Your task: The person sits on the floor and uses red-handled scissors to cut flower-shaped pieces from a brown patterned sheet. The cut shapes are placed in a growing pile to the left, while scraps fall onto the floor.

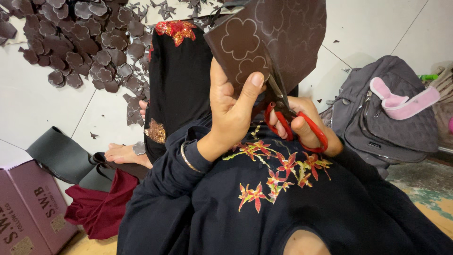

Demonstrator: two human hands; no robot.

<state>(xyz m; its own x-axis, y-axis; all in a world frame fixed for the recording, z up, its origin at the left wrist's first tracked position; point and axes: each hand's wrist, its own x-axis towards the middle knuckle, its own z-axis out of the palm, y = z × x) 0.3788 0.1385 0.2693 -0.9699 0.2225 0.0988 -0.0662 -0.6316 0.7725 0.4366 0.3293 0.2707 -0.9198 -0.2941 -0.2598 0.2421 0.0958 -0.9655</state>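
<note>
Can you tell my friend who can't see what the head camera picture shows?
A person's left hand holds up a dark brown sheet marked with flower outlines, while the right hand cuts it with red-handled scissors. On the white floor lies a pile of cut brown flower shapes. A grey bag sits to the right.

Two maroon cardboard boxes (33, 212) bottom left on floor, pale lettering.
</note>
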